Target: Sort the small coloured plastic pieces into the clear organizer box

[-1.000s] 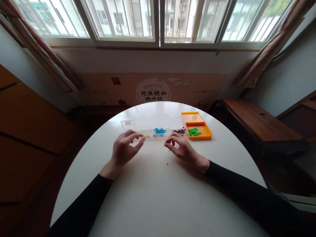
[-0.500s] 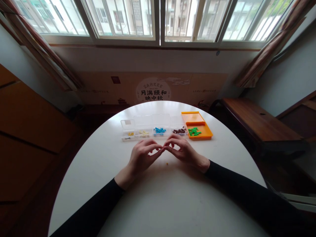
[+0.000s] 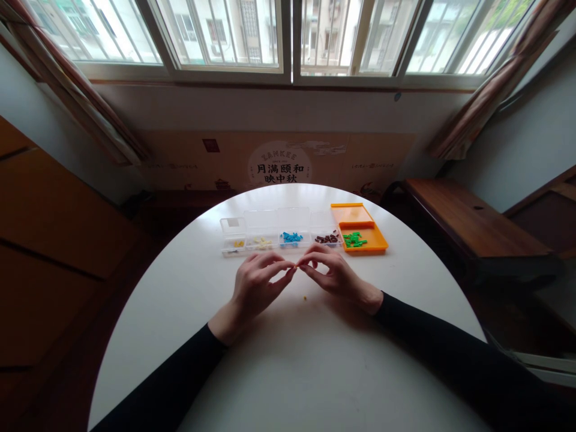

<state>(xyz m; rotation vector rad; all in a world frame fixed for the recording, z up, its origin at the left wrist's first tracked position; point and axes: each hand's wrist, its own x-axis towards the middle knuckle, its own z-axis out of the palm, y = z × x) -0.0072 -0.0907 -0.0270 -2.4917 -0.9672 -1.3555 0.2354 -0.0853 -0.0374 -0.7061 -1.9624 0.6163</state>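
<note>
My left hand (image 3: 261, 277) and my right hand (image 3: 333, 273) meet fingertip to fingertip above the white table (image 3: 288, 366). Thumb and forefinger of each are pinched together at a tiny yellowish piece (image 3: 296, 266), mostly hidden and too small to name. Just below the hands a small yellow piece (image 3: 305, 298) lies on the tabletop. Beyond them stands a clear compartment box (image 3: 261, 222) with its lids up. It holds yellow bits (image 3: 238, 244), cream pieces (image 3: 262, 243), blue pieces (image 3: 291, 238) and dark brown pieces (image 3: 327, 238), each in a separate compartment.
An orange box (image 3: 377, 241) with its lid tipped back stands right of the clear box, with green pieces (image 3: 354, 240) inside. The round table's far edge lies close behind both boxes. A wooden bench (image 3: 450, 216) is off to the right, below the windows.
My left fingertips have drawn slightly left, and a yellowish speck now shows between the two hands. The boxes and the loose yellow piece stay in place.
</note>
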